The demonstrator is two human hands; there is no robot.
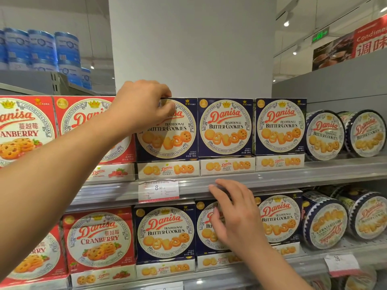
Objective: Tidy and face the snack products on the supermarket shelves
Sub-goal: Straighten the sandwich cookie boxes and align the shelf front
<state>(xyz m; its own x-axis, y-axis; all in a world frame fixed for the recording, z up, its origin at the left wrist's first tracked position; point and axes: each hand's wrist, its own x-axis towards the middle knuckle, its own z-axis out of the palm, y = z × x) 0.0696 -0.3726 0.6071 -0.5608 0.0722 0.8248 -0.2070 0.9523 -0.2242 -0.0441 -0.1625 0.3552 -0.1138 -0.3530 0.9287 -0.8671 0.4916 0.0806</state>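
Observation:
Navy Danisa butter cookie boxes stand facing out on two shelves, each on a flat display tray. My left hand (142, 103) grips the top edge of the leftmost navy box (167, 135) on the upper shelf, fingers over the top and thumb on its face. My right hand (232, 212) is spread with relaxed fingers in front of the middle navy box (203, 229) on the lower shelf, fingertips near the upper shelf's front rail (272, 181). Whether it touches the box or rail I cannot tell.
Red Danisa cranberry boxes (98, 237) fill the left of both shelves. Round butter cookie tins (323, 135) stand on edge at the right, one lower tin (324, 222) turned upside down. A price tag (158, 190) hangs on the rail. A white pillar (192, 45) rises behind.

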